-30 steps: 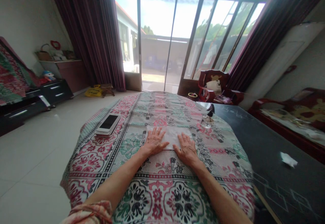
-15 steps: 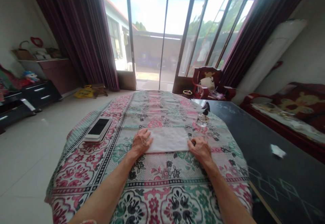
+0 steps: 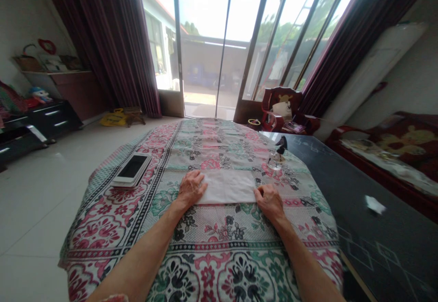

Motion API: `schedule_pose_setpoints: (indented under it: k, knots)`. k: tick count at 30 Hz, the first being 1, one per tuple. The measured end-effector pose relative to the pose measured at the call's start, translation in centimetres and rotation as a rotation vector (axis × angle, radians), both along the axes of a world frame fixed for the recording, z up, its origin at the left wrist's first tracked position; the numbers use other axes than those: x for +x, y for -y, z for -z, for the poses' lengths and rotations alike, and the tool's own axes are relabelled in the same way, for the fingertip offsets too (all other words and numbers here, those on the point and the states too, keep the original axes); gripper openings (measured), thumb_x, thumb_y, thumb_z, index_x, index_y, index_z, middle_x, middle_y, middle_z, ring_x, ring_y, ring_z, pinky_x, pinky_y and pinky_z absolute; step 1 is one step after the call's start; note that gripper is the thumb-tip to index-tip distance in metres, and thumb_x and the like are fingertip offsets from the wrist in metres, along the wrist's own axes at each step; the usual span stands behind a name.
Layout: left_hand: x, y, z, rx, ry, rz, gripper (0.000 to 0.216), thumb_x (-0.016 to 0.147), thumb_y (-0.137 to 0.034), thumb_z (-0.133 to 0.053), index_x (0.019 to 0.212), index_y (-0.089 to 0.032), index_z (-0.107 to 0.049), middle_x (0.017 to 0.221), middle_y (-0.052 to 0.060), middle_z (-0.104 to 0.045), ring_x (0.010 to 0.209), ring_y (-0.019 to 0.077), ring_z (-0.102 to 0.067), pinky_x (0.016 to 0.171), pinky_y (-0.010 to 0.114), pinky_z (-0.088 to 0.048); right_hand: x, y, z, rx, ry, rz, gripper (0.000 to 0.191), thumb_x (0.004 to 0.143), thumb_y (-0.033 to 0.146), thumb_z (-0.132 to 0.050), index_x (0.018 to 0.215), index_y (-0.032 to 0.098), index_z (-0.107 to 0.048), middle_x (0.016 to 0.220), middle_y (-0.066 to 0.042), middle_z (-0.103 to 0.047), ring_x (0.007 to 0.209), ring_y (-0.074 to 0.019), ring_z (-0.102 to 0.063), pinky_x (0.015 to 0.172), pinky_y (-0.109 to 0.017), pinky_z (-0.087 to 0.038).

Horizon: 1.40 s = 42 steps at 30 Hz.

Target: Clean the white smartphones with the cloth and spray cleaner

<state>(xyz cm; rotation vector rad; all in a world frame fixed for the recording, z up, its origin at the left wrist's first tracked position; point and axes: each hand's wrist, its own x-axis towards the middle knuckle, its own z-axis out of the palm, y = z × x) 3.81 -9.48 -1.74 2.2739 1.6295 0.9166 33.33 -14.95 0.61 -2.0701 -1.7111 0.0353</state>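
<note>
Now moved outward from middle of white cloth (image 3: 227,185), which lies smoothed: left hand (image 3: 191,188) open, flat on left end; right hand (image 3: 270,199) curled at right corner, grip unclear.

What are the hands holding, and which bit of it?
A white cloth, flat on the table. The left hand is on its left end, the right hand at its near right corner. Pinching or just pressing cannot be told.

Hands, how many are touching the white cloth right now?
2. The left hand rests on the left end of the cloth; the right hand touches its right end. No other hands show.
</note>
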Motion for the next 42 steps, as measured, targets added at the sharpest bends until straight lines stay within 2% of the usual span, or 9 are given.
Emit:
schedule_pose_setpoints:
  k: [5,8,12,15,21,26,29,35,42]
  knots:
    - [-0.3,-0.7,-0.4,-0.061,0.397,-0.118,0.023,0.078,-0.028,-0.057,0.094,-0.02,-0.071,0.113,0.008,-0.068,0.112,0.0245,-0.059,0.103,0.039,-0.042,-1.0,-0.8,-1.6,0.125,-0.463,-0.076,0.035,0.079,0.049,-0.049,0.08,0.017,-0.064,0.075,-0.007,-0.067,0.069,-0.0199,-0.061,0.064,-0.029,-0.046]
    - [-0.7,-1.1,-0.9,-0.11,0.64,-0.221,0.028,0.079,-0.03,-0.052,0.097,-0.017,-0.07,0.105,0.009,-0.071,0.098,0.023,-0.066,0.089,0.036,-0.052,-3.7,-1.8,-3.4,0.226,-0.683,-0.194,0.039,0.072,0.053,-0.056,0.083,0.016,-0.063,0.075,-0.007,-0.067,0.064,-0.0181,-0.061,0.058,-0.027,-0.047]
    - [-1.4,-1.0,-1.7,-0.308,0.915,-0.199,0.039,0.079,-0.041,-0.054,0.105,-0.014,-0.065,0.087,0.008,-0.072,0.064,0.0163,-0.069,0.053,0.024,-0.05,-10.1,-3.1,-4.5,0.279,-0.703,-0.399,0.026,0.076,0.041,-0.056,0.084,0.017,-0.063,0.076,-0.005,-0.067,0.067,-0.0167,-0.062,0.065,-0.027,-0.049]
    - [-2.1,-0.5,-2.3,-0.501,1.074,-0.115,0.043,0.074,-0.051,-0.061,0.097,-0.015,-0.064,0.08,0.006,-0.07,0.059,0.0135,-0.067,0.047,0.019,-0.046,-15.0,-3.5,-3.4,0.275,-0.61,-0.493,0.015,0.078,0.029,-0.053,0.081,0.018,-0.064,0.078,-0.005,-0.067,0.071,-0.0172,-0.063,0.071,-0.029,-0.05]
    - [-3.1,-0.2,-2.3,-0.57,1.038,-0.008,0.05,0.067,-0.04,-0.072,0.108,-0.013,-0.059,0.067,-0.001,-0.064,0.049,0.0097,-0.058,0.045,0.017,-0.043,-18.6,-2.5,-1.3,0.168,-0.533,-0.723,0.011,0.077,0.024,-0.059,0.085,0.02,-0.065,0.085,-0.003,-0.069,0.074,-0.0151,-0.062,0.067,-0.025,-0.049]
    - [-2.9,-0.7,-1.4,-0.469,0.873,-0.093,0.071,0.062,-0.021,-0.066,0.131,-0.011,-0.05,0.056,-0.007,-0.056,0.041,0.0062,-0.045,0.039,0.015,-0.031,-14.3,-3.8,-2.3,0.302,-0.464,-0.61,0.015,0.081,0.023,-0.053,0.089,0.02,-0.065,0.088,-0.004,-0.067,0.077,-0.0154,-0.063,0.072,-0.027,-0.049]
    - [-3.1,-1.1,-1.0,-0.392,0.768,-0.124,0.07,0.064,-0.019,-0.061,0.133,-0.012,-0.051,0.052,-0.009,-0.051,0.04,0.0054,-0.042,0.04,0.015,-0.028,-11.8,-5.4,-1.5,0.372,-0.421,-0.559,0.017,0.08,0.021,-0.051,0.087,0.021,-0.066,0.091,-0.006,-0.067,0.088,-0.0192,-0.063,0.085,-0.033,-0.048]
    - [-3.4,-1.1,-1.3,-0.41,0.656,-0.09,0.048,0.069,-0.026,-0.057,0.11,-0.006,-0.069,0.09,0.01,-0.074,0.067,0.0149,-0.063,0.054,0.02,-0.045,-11.2,-6.5,1.0,0.389,-0.415,-0.604,0.025,0.078,0.028,-0.056,0.1,0.019,-0.064,0.113,-0.011,-0.062,0.109,-0.0241,-0.057,0.098,-0.041,-0.044]
    - [-2.2,-1.0,-1.5,-0.38,0.568,-0.033,0.046,0.07,-0.025,-0.054,0.11,-0.008,-0.07,0.109,0.01,-0.072,0.095,0.024,-0.067,0.081,0.03,-0.052,-12.4,-5.3,-0.8,0.418,-0.303,-0.695,0.025,0.079,0.023,-0.056,0.103,0.022,-0.062,0.115,-0.009,-0.061,0.111,-0.0232,-0.054,0.101,-0.041,-0.04]
